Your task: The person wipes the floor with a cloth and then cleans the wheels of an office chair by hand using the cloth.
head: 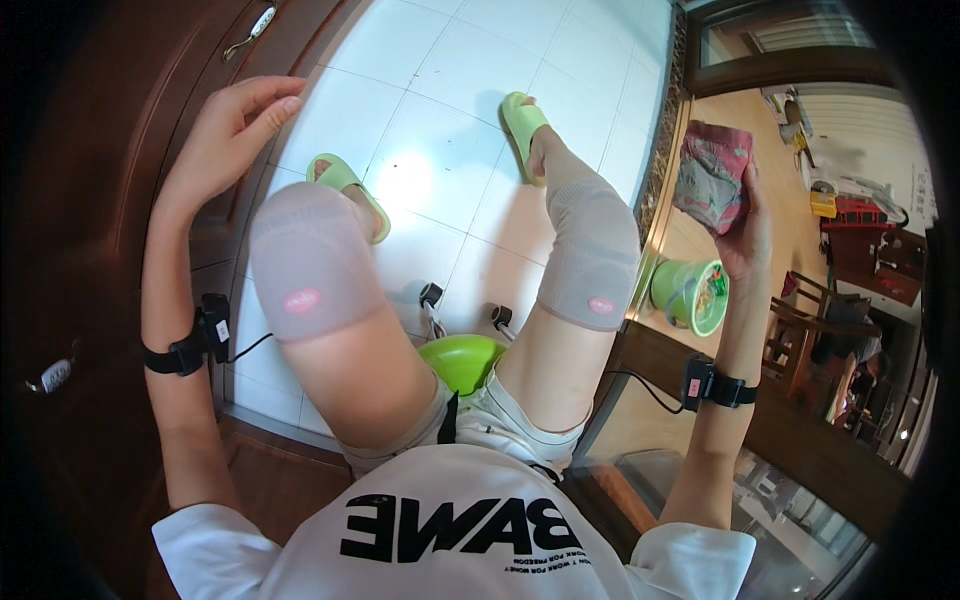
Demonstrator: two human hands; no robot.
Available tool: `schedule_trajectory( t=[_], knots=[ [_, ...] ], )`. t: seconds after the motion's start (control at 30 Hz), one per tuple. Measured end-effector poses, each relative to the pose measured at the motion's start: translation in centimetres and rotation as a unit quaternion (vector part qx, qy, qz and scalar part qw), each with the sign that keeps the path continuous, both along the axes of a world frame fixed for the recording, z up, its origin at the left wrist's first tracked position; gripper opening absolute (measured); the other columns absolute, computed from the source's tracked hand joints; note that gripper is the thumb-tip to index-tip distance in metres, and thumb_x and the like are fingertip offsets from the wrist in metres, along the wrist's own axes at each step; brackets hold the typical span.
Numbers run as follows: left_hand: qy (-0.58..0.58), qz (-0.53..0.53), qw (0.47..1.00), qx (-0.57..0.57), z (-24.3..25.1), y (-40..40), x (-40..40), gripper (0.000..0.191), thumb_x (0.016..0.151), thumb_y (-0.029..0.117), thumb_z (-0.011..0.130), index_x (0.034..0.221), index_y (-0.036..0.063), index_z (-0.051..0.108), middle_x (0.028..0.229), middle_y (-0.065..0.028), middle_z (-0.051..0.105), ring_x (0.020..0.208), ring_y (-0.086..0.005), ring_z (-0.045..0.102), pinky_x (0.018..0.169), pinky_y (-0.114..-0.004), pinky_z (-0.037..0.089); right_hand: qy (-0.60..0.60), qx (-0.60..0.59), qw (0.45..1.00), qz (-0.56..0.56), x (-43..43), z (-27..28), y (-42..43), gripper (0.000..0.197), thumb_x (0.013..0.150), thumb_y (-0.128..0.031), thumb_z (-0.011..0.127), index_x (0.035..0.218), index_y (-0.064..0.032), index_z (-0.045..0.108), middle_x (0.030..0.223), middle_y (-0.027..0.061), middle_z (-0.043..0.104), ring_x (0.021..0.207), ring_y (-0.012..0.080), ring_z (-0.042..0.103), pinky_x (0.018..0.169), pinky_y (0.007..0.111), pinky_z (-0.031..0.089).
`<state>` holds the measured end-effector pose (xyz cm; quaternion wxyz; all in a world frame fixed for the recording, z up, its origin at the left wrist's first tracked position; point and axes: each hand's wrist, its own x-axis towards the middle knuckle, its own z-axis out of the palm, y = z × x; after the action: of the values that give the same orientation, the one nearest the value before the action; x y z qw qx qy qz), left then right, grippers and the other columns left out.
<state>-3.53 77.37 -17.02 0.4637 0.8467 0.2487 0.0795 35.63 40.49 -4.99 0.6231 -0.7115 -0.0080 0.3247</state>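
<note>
My left hand is raised beside the dark wooden door at the left, above my knee; nothing is in it, and its thumb lies apart from the bent fingers. On the right, my right hand holds a folded pink and grey patterned cloth upright, gripping its lower right edge. Below the cloth stands a light green bucket, with mixed small items inside that I cannot make out. Black straps with small devices sit round both forearms.
Between my spread knees shows a lime green seat with casters on metal legs. White floor tiles with small scraps lie under my green slippers. A dark-framed glass door is at right; wooden chairs stand in the room beyond.
</note>
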Motion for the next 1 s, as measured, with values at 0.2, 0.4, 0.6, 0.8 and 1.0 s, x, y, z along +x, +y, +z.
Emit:
schedule_trajectory(
  t=[0.2, 0.4, 0.6, 0.8, 1.0],
  knots=[
    [0.0, -0.009, 0.999, -0.034, -1.6, 1.7, 1.8, 0.036, 0.101, 0.026, 0.059, 0.129, 0.003, 0.064, 0.128, -0.0135, 0.065, 0.118, -0.0228, 0.062, 0.102, -0.034, 0.048, -0.011, 0.013, 0.999, 0.029, 1.9, -1.0, -0.6, 0.047, 0.101, -0.035, 0.056, 0.14, -0.0102, 0.048, 0.135, 0.009, 0.058, 0.122, 0.0233, 0.058, 0.101, 0.043, 0.049],
    [0.095, -0.037, 0.995, 0.02, -2.9, 5.1, 5.8, 0.038, 0.101, 0.031, 0.058, 0.129, 0.0054, 0.064, 0.127, -0.0114, 0.066, 0.115, -0.0212, 0.063, 0.101, -0.034, 0.049, 0.016, -0.07, 0.997, 0.004, 4.4, -2.9, -3.9, 0.051, 0.099, -0.035, 0.06, 0.143, -0.0125, 0.048, 0.136, 0.0031, 0.057, 0.122, 0.0168, 0.056, 0.101, 0.037, 0.046],
    [0.139, -0.132, 0.981, 0.021, -4.0, 6.1, 12.4, 0.042, 0.1, 0.035, 0.057, 0.13, 0.0059, 0.063, 0.129, -0.0111, 0.064, 0.119, -0.0218, 0.062, 0.105, -0.036, 0.046, 0.036, -0.177, 0.984, -0.002, 7.1, -4.1, -8.7, 0.05, 0.099, -0.032, 0.061, 0.141, -0.0065, 0.05, 0.137, 0.0017, 0.057, 0.124, 0.0136, 0.053, 0.109, 0.03, 0.036],
    [0.183, -0.187, 0.963, 0.064, -1.2, 1.2, 14.9, 0.04, 0.101, 0.036, 0.056, 0.129, 0.0091, 0.064, 0.131, -0.0112, 0.064, 0.122, -0.0247, 0.06, 0.108, -0.039, 0.045, 0.005, -0.225, 0.974, 0.0, 5.9, -4.3, -12.1, 0.048, 0.097, -0.035, 0.064, 0.131, -0.0012, 0.058, 0.123, 0.0061, 0.064, 0.111, 0.0143, 0.06, 0.097, 0.03, 0.046],
    [0.218, -0.262, 0.938, -0.058, -1.8, -7.7, 17.1, 0.023, 0.096, 0.013, 0.061, 0.113, -0.0004, 0.067, 0.109, -0.0166, 0.069, 0.103, -0.0237, 0.065, 0.089, -0.037, 0.051, 0.029, -0.264, 0.957, 0.112, 4.2, -5.6, -9.7, 0.047, 0.095, -0.036, 0.067, 0.124, 0.0002, 0.065, 0.103, 0.0058, 0.069, 0.087, 0.0108, 0.064, 0.077, 0.025, 0.052]
  ],
)
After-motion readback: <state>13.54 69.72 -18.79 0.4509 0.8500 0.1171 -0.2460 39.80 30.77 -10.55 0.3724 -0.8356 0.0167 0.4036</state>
